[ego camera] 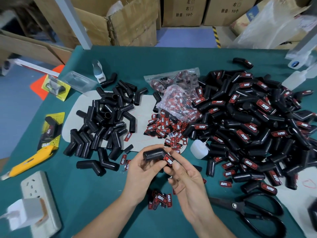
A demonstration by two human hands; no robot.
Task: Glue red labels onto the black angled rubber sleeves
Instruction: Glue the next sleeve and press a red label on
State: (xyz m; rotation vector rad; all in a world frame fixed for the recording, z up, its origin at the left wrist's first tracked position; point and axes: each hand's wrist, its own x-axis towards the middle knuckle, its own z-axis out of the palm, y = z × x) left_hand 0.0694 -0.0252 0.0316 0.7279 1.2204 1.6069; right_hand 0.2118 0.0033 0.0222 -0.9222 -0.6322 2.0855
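A black angled rubber sleeve [155, 154] is held over the green table [89, 194], gripped by my left hand [147, 170] from below. My right hand [184, 176] presses a red label [168, 160] onto the sleeve's right end with its fingers. Unlabelled sleeves [104, 121] lie heaped at the left. A big heap of labelled sleeves [253, 127] fills the right. Loose red labels [164, 127] lie in the middle beside their plastic bags [178, 95]. More labels [161, 199] lie under my wrists. A small white glue bottle [199, 149] lies near the labelled heap.
Black scissors [248, 213] lie at the front right. A yellow utility knife [29, 160] and a white power strip [37, 200] sit at the left edge. Packaged samples [51, 129] lie nearby. Cardboard boxes [130, 19] stand behind the table.
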